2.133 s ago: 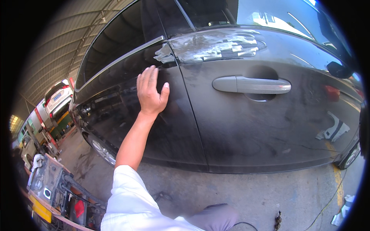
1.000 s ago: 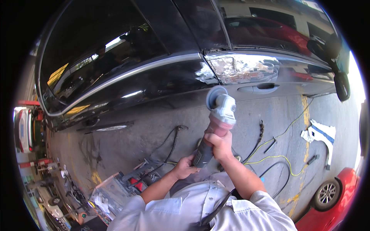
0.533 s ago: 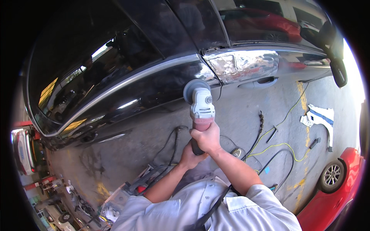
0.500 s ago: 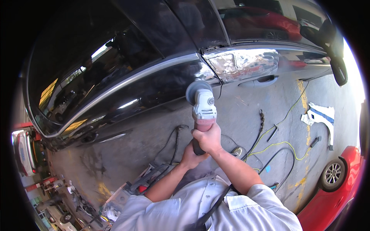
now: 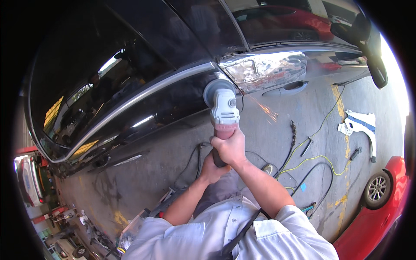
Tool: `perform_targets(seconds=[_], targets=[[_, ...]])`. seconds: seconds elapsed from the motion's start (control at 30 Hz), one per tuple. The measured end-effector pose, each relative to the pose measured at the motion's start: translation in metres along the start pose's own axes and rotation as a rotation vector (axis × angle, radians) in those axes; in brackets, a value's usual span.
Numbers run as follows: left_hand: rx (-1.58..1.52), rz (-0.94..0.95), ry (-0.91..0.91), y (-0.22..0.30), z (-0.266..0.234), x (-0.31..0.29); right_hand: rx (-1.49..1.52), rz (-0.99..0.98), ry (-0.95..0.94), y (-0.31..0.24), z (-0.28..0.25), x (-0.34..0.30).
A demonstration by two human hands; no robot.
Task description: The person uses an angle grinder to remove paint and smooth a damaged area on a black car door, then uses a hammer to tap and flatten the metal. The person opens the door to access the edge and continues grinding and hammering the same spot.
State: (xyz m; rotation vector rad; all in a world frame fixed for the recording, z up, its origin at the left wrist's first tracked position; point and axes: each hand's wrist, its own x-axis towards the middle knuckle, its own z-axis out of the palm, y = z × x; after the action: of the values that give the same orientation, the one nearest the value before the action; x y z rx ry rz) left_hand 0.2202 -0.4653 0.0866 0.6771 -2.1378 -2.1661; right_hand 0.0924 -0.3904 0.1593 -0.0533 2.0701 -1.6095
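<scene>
Concrete floor [image 5: 268,147] with worn yellow markings extends beneath a dark car [image 5: 173,99], whose side occupies the upper part of the view. At far left, a white car [image 5: 29,180] stands in the background; below it, near the lower left rim, is a beige vehicle [image 5: 69,249]. A bright trim strip [image 5: 190,71] runs along the bottom edge of the dark car's rear window.

Near the middle, the grinder [image 5: 225,110] is located at the upper part of the rear door, close to the door gap. Its grey disc [image 5: 210,93] overlaps the panel just below the trim; the contact edge is not distinguishable. Left hand [image 5: 215,170] grips the rear end of the tool, its fingers curled around the handle; whether they press together cannot be determined. Right hand [image 5: 231,147] is closed around the reddish body ahead of it, thumb laid across the near side, remaining fingers wrapped beneath and largely hidden. Both hands sit close together.

Orange sparks [image 5: 266,108] streak down and to the right of the disc. Right of the door gap, a patch of bare, scraped metal [image 5: 260,69] is noted above the door handle [image 5: 294,88]. Below, a hammer-like tool [image 5: 307,147] and a yellow hose [image 5: 312,158] lie on the floor. Farther right are a white fender panel [image 5: 367,125], the dark car's side mirror [image 5: 377,71] and, at lower right, a red car [image 5: 396,195] with its wheel [image 5: 378,189] visible.
</scene>
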Motion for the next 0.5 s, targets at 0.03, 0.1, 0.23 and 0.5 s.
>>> perform_targets(seconds=[0.03, 0.1, 0.23, 0.5], targets=[[-0.013, -0.046, -0.041, 0.007, 0.002, 0.000, -0.010, -0.029, 0.002, -0.007, -0.001, 0.002], [-0.038, -0.002, -0.009, 0.020, 0.007, -0.006, 0.004, -0.090, -0.008, -0.020, -0.002, -0.002], [-0.099, 0.038, 0.011, 0.036, 0.008, -0.008, -0.122, 0.046, -0.033, -0.039, -0.002, -0.002], [-0.141, -0.194, -0.094, 0.051, 0.013, -0.015, -0.136, 0.044, 0.002, -0.043, -0.008, -0.005]])
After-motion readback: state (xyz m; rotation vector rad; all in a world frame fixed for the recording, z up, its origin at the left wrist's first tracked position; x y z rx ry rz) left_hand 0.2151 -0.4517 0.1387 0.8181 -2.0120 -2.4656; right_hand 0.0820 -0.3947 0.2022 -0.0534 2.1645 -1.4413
